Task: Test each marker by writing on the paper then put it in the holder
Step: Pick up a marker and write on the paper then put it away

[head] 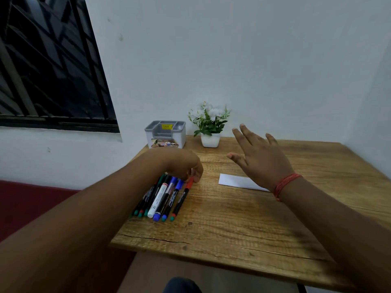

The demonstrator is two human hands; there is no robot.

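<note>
Left hand (186,166) pinches red marker (181,199); right hand (258,157) spread; holder (165,134) empty.

Both forearms bare, no sleeves. Red thread band (284,185) wrapped several turns round right wrist, just behind right grip (257,154). Dark trouser knee (182,285) below.

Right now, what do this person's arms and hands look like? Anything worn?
Both forearms are bare, with no sleeves in view. The right hand has a red thread band wound several times around its wrist. The left hand shows no band, ring or glove.
</note>
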